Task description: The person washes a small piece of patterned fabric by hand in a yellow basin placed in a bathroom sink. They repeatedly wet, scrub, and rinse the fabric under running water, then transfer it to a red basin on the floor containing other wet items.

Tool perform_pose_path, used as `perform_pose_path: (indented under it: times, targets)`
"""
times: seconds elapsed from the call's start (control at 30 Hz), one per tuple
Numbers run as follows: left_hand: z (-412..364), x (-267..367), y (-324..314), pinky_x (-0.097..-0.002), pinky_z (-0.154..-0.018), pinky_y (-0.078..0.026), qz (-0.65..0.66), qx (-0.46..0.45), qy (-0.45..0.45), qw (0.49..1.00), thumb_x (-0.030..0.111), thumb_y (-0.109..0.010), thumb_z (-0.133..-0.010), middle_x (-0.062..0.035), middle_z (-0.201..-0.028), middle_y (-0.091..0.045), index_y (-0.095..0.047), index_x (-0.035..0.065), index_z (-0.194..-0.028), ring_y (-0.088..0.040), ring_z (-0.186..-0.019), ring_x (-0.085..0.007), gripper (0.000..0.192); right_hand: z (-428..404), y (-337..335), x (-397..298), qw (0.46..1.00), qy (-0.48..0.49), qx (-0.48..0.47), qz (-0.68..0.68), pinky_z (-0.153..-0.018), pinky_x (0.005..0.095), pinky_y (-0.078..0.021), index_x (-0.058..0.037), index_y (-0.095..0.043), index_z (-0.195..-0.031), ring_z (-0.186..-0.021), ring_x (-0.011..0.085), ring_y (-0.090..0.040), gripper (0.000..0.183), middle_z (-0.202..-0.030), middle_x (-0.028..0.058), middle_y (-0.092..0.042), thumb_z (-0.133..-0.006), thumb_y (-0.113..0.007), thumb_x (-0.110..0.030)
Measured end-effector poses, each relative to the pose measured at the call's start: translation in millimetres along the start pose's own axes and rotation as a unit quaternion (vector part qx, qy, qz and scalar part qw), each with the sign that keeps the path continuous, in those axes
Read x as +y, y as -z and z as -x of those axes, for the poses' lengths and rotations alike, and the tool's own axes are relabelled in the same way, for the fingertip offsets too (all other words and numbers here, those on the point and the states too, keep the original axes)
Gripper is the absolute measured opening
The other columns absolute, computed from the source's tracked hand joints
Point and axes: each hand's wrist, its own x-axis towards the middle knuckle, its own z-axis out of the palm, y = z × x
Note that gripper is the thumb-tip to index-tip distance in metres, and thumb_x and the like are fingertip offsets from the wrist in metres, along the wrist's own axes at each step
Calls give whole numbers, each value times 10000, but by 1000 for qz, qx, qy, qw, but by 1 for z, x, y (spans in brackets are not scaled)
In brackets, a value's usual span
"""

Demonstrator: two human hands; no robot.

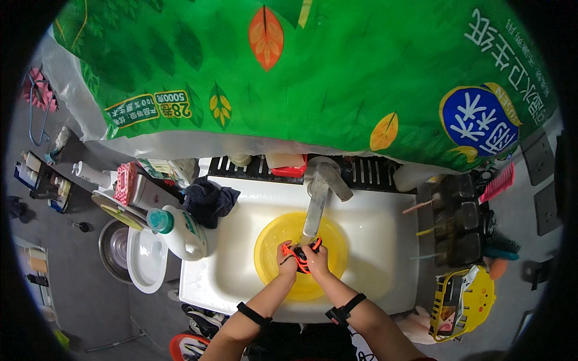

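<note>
Under a metal faucet [316,203], a black and orange item [300,261], perhaps fabric with cords, is gripped between both hands. My left hand [288,261] holds its left side, and my right hand [317,259] holds its right side. Water seems to run from the spout onto it. Below the hands is a yellow plastic basin [266,243], standing in a white sink [379,252]. Both wrists wear black bands. The item's exact kind cannot be told.
A large green plastic package [316,90] spans the top. A white detergent bottle [187,234] and dark cloth [207,201] are on the sink's left edge. Red soap dish [291,170] behind. Toothbrush holder [458,221] and yellow basket [474,298] at right; toilet [149,282] at left.
</note>
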Motion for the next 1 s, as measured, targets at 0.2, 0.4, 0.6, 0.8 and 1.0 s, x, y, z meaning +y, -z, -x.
perform_pose_path:
  times: [0.2, 0.4, 0.6, 0.8, 1.0]
  targets:
    - [-1, 18, 10, -297, -631, -523, -16, -190, 322, 927, 288, -461, -890, -34, -940, -614, -539, 113, -1042, -613, -781, -159, 245, 0, 14, -11, 997, 20, -25, 67, -574, 298, -433, 1, -543, -686, -589, 134, -512, 203, -631, 34, -552, -744, -611, -181]
    - [-3, 12, 10, -324, -666, -488, -227, -156, -164, 947, 199, -532, -850, -113, -861, -603, -555, 27, -959, -607, -757, -234, 204, -13, 12, -14, 975, -215, -45, -28, -618, 317, -466, -14, -581, -845, -698, 173, -588, 381, -760, 51, -612, -799, -581, -392]
    - [3, 16, 6, -429, -617, -450, -448, -37, -239, 861, 362, -477, -869, -225, -725, -581, -517, 5, -780, -568, -676, -393, 370, -17, -8, 3, 972, -197, 40, 121, -648, 351, -475, 20, -620, -851, -721, 236, -623, 490, -796, 109, -646, -789, -553, -462]
    - [11, 14, -1, -442, -627, -450, -430, -37, -148, 890, 332, -477, -869, -241, -705, -576, -533, 5, -780, -569, -696, -400, 344, -16, 7, 0, 916, -38, 0, 400, -690, 412, -462, -20, -639, -694, -725, 342, -610, 404, -667, 185, -619, -754, -580, -415]
    - [12, 17, -7, -450, -639, -448, -435, -71, -236, 866, 333, -478, -868, -244, -740, -586, -545, 8, -810, -574, -732, -409, 336, 9, 26, -60, 900, 60, 12, 431, -834, 415, -415, -16, -507, -1113, -1017, 338, -522, 459, -1104, 198, -543, -782, -577, -325]
